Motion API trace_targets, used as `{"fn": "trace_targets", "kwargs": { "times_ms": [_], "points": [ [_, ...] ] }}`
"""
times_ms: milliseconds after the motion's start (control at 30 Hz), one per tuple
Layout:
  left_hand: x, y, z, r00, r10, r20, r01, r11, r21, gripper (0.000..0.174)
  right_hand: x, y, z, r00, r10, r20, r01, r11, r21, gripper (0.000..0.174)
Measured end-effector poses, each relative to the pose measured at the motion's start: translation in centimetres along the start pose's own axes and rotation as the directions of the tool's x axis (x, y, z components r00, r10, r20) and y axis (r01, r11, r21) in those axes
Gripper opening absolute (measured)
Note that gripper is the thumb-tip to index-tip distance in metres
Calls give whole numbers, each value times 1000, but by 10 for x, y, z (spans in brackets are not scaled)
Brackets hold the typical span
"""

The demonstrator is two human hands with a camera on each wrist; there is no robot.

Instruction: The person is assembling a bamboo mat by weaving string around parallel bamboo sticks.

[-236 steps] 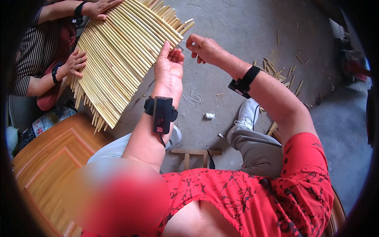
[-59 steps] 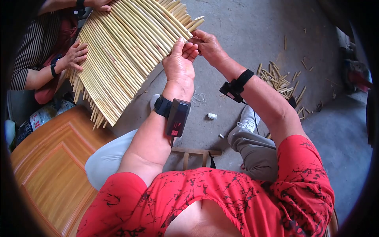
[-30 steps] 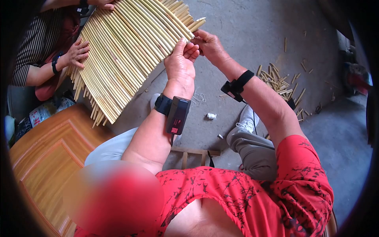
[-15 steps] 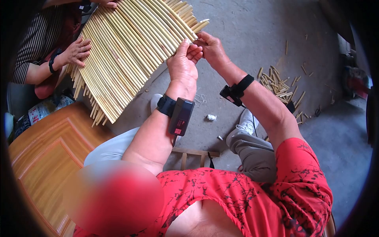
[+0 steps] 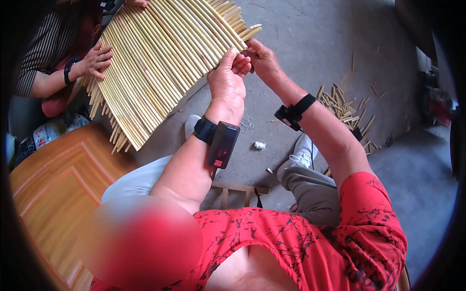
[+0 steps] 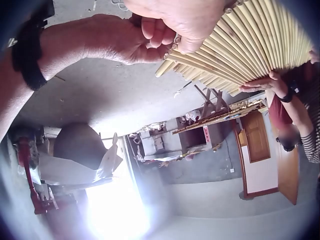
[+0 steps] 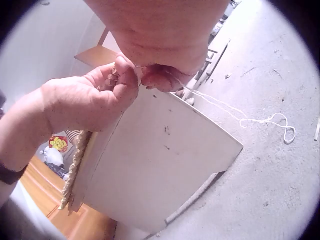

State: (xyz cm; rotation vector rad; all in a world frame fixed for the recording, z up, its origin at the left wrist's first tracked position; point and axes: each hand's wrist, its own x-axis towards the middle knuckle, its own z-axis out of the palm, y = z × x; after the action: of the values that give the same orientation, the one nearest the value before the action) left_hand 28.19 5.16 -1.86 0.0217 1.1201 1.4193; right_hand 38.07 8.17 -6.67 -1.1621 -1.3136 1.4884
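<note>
Reed panel: the reed panel point(image 5: 160, 58) stands tilted above the floor point(image 5: 301, 29), spreading from 10 o'clock to 12 o'clock of the seated person; both hands meet at its near corner, at 12 o'clock
Left hand: the left hand point(image 5: 227, 80) has its fingers point(image 5: 239, 62) pressed together along the last stalks, pinching the panel's edge against the thumb
Right hand: the right hand point(image 5: 262, 59) touches the left at that corner, thumb and forefinger nipping the string point(image 7: 240, 119), which trails loose to the floor
Doubt: the left thumb may also be trapping the string against the stalk, but the knot is hidden between the hands
Helper: another person's hand point(image 5: 97, 57) lies flat on the panel at 10 o'clock, steadying the far edge
Around: cut stalk pieces point(image 5: 342, 104) lie scattered at 2 o'clock, well apart from the work
Doing it well: I'd hold the left pinch firm so the end stalks sit tight side by side, draw the string straight out from the edge, and take up the slack before cinching so the loose loop doesn't snag a stalk end
Risk: too hard a pull could lift the outer stalk over its neighbour; too soft and the corner would gape
</note>
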Motion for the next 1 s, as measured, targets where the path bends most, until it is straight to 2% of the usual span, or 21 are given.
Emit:
{"fn": "trace_targets", "kwargs": {
  "times_ms": [67, 133, 167, 233, 267, 333, 433, 467, 533, 667, 733, 833, 933, 1000],
  "points": [
    [-1, 1, 0, 1000, -19, 3, 19, 1000, 15, 17, 3, 1, 0, 1000, -31, 2, 31, 999, 11, 23],
    [-3, 2, 1, 1000, -15, 6, 15, 1000, 28, 16, 3, -2, 2, 1000, -9, -2, 9, 979, 202, 24],
    [-4, 3, 1, 1000, -13, 11, 12, 999, 44, 16, 3, -3, 3, 1000, -7, -1, 7, 979, 202, 24],
    [-4, 2, 1, 1000, -11, 11, 11, 998, 54, 17, 2, -6, 3, 997, 77, -24, -63, 927, 369, 24],
    [-4, 2, 0, 1000, -8, 12, 7, 998, 64, 17, 1, -5, 3, 997, 78, -21, -65, 928, 368, 24],
    [-4, 2, 1, 1000, -18, 2, 18, 998, 68, 17, 1, -3, 5, 997, -34, -66, 38, 997, 63, 22],
    [-4, 3, 1, 1000, -24, 0, 24, 997, 69, 18, 3, -2, 5, 995, -61, -78, 62, 998, 9, 22],
    [-4, 2, 1, 1000, -22, 5, 22, 998, 63, 18, 2, -1, 5, 995, -60, -77, 61, 998, 10, 22],
    [-3, 2, 1, 1000, -26, 14, 25, 998, 61, 18, -1, -8, 6, 997, 19, -75, -6, 985, 170, 20],
    [-2, 3, 0, 999, -38, 1, 38, 997, 67, 18, 1, -5, 5, 997, -11, -80, 21, 991, 135, 20],
    [-2, 3, 0, 999, -43, -1, 43, 997, 64, 17, 2, -4, 2, 997, 24, -78, -26, 999, -32, 18],
    [-3, 4, 0, 999, -41, -15, 42, 997, 64, 16, 4, -4, -1, 999, -36, -18, 36, 999, 1, 15],
    [-2, 2, 1, 999, -42, -11, 43, 997, 59, 14, 2, -7, 3, 997, 41, -66, -37, 997, 62, 11],
    [-2, 5, -2, 999, -38, -10, 38, 998, 54, 13, 4, -6, 9, 997, 12, -78, -3, 994, 107, 11]
  ]
}}
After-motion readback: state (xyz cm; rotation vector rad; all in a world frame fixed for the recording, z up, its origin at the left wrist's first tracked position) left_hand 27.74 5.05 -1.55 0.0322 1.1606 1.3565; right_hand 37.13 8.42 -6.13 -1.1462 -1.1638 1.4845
